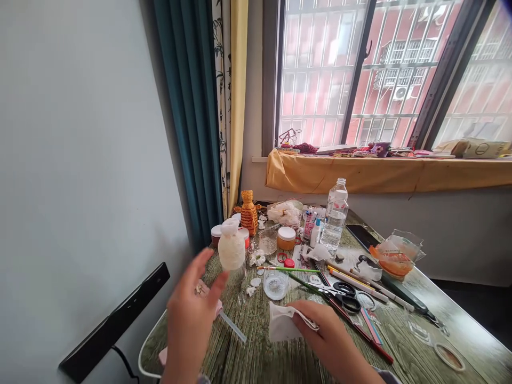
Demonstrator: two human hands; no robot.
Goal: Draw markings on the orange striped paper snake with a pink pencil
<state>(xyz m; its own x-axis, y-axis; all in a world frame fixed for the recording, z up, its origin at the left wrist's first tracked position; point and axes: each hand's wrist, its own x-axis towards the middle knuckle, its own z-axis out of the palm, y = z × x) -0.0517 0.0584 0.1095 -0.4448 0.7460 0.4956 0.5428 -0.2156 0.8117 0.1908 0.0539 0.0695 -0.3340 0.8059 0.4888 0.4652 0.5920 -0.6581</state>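
My left hand [191,314] is raised over the left end of the wooden table [260,357], fingers spread and holding nothing. It hovers just short of a white rounded craft piece [231,246]. My right hand [326,330] rests low on the table and pinches a white tissue [282,321] between thumb and fingers. A small clear round dish [276,284] lies just beyond the tissue. Black-handled scissors [343,296] lie to the right of my right hand.
A water bottle [335,216], small jars [286,238], an orange woven figure [248,212], pencils and brushes [360,285] and a plastic bag [396,253] crowd the table. A black bar [116,320] sits at the left wall. A cloth-covered windowsill [380,173] runs behind.
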